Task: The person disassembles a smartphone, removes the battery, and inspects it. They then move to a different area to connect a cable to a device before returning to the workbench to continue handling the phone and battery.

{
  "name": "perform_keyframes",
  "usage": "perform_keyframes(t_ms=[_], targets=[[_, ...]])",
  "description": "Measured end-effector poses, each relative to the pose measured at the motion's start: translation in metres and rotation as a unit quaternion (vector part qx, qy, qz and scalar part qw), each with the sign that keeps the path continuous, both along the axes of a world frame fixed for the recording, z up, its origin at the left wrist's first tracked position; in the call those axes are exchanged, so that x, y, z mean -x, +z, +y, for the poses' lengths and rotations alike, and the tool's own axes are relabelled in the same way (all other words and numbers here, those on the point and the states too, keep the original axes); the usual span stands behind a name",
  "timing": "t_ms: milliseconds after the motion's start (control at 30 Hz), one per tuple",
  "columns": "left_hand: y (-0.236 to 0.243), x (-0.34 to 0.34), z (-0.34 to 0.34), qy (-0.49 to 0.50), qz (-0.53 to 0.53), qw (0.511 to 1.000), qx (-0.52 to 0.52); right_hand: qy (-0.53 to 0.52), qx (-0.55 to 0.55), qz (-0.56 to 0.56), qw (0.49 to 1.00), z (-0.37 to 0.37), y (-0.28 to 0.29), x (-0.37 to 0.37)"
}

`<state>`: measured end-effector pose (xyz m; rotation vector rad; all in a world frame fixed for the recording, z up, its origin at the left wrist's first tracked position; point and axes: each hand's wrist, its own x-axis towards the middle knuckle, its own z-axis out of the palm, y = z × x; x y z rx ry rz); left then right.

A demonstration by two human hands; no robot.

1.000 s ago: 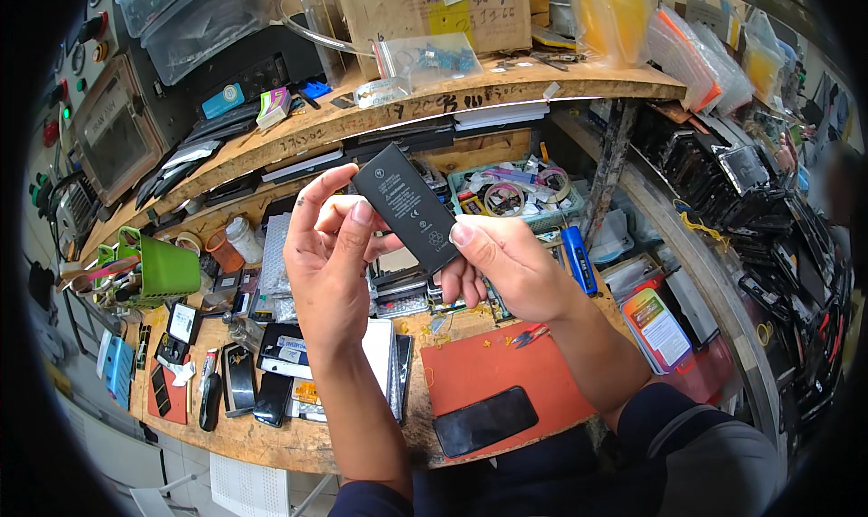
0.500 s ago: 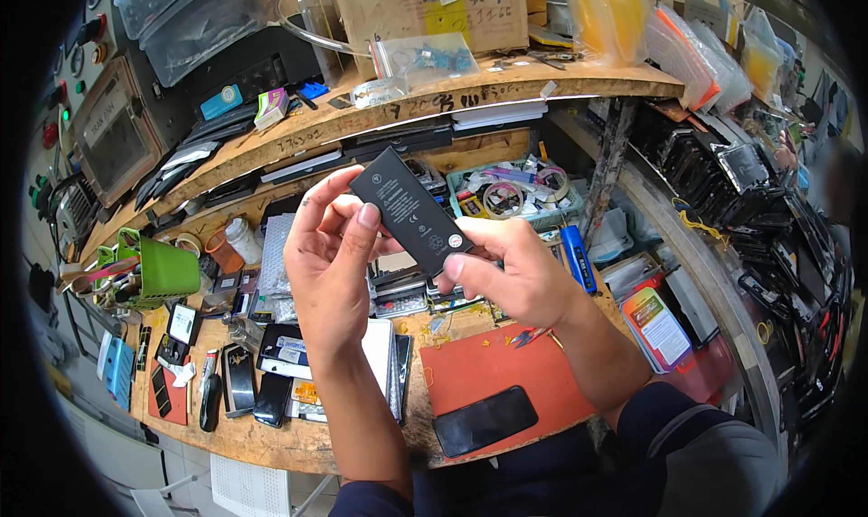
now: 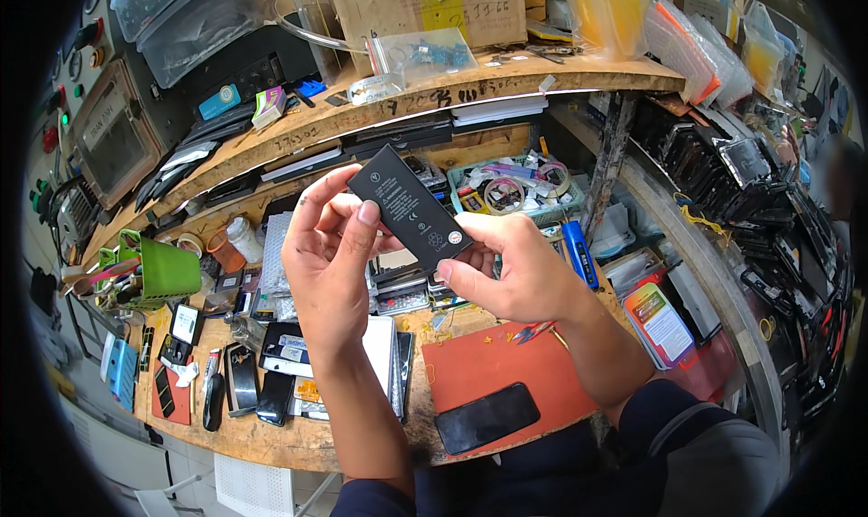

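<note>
Flat black battery (image 3: 409,210) held above the desk (image 3: 271,431) — left hand (image 3: 330,264) and right hand (image 3: 520,277) fingers pinching its edges. Judged light, stiff, puncture-prone — edge grip advised.

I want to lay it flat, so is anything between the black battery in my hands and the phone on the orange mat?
Nothing visible. Both hands hold the black battery in the air; the orange mat and phone lie below, uncovered.

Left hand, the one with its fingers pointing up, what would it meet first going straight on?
Probably the black phone battery the left hand already touches; beyond it, the wooden shelf, though depth is unclear.
</note>
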<state>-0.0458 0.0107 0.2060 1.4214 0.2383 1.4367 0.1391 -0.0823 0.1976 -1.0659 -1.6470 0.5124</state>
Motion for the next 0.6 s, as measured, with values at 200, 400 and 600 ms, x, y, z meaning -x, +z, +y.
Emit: perform_keyframes(t_ms=[200,400,600], targets=[[0.001,0.002,0.000,0.014,-0.001,1.000,-0.003,-0.073,-0.110,-0.051,0.990,0.005,-0.002,0.006],[0.003,0.000,-0.001,0.025,-0.028,0.999,0.001,-0.203,-0.251,-0.103,0.941,0.012,-0.011,0.013],[0.002,0.003,-0.001,0.029,-0.036,0.999,0.006,-0.213,-0.307,-0.143,0.916,0.015,-0.009,0.013]])
